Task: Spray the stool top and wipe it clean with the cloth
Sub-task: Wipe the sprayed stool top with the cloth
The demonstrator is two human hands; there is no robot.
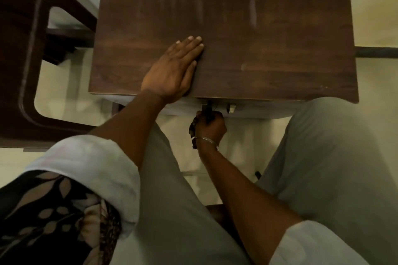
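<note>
stool top (237,38) | left hand (172,69) fingers flat, pressed together | right hand (210,127) fingers gripping dark object (209,108)

Left hand (174,66): I am resting it palm down, fingers straight and close together, pointing away from me and slightly rightward. The forearm is reaching forward bare, its sleeve (86,168) rolled to the elbow. Right hand (210,127): I am curling its fingers round a thin dark bar (208,107), back of the hand facing up, a metal bangle (204,140) sitting on the wrist, forearm bare as well.
</note>
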